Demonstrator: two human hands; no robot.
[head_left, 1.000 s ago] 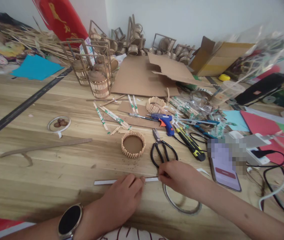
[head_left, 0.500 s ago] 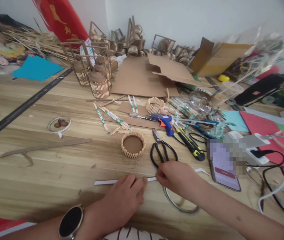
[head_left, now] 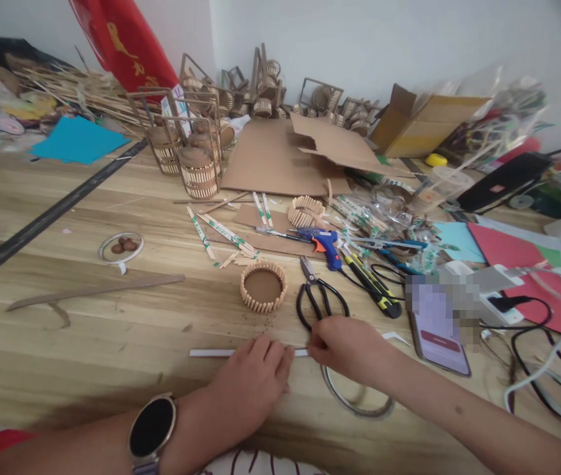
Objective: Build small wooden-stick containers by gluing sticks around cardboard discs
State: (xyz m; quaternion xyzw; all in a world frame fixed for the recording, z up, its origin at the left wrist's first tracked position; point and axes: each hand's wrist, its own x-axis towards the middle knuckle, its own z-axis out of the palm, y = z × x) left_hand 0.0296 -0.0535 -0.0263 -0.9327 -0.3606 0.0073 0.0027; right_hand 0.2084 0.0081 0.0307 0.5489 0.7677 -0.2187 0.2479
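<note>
Lying at the left, a white ring [head_left: 107, 259] has little brown balls [head_left: 124, 245] inside. Just nearer is a long brown strip [head_left: 97, 291]. At the near middle, a thin white strip [head_left: 209, 353] is on the table [head_left: 126, 363]. The left hand [head_left: 255, 376] rests over it; I can't tell if its fingers pinch it. Just farther sits a round stick cup [head_left: 263, 307], then scissors [head_left: 312, 280]. The right hand [head_left: 344, 346], fingers curled tight, pinches the white strip near its right end. Farther right lies a phone [head_left: 438, 340].
</note>
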